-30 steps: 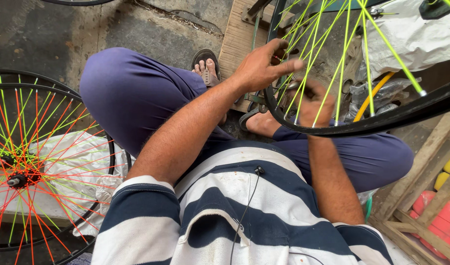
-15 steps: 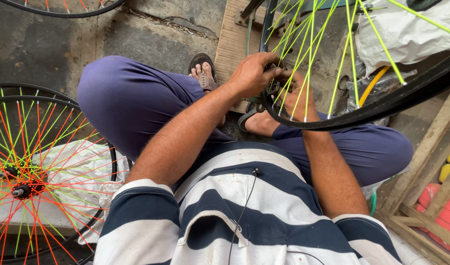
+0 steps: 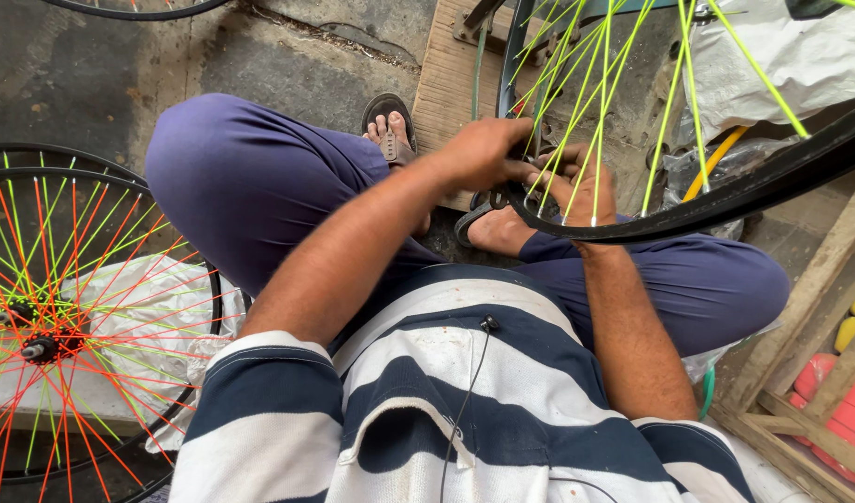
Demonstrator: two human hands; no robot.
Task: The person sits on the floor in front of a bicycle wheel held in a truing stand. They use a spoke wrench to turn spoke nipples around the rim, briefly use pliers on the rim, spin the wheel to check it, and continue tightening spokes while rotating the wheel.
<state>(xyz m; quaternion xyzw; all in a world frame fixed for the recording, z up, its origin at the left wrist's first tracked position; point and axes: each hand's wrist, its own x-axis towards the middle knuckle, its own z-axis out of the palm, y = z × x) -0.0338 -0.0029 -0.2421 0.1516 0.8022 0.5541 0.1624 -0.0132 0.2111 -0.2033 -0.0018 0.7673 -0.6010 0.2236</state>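
Both hands [image 3: 530, 172] on wheel rim [image 3: 725, 200] (spokes between)

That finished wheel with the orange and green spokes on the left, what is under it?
Under the wheel lies a crumpled white sheet on dark ground. What the sheet covers cannot be seen.

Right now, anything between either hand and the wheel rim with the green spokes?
Nothing visible. The left hand is already on the black rim at its lower edge. The right hand is behind the green spokes, fingers at the same spot.
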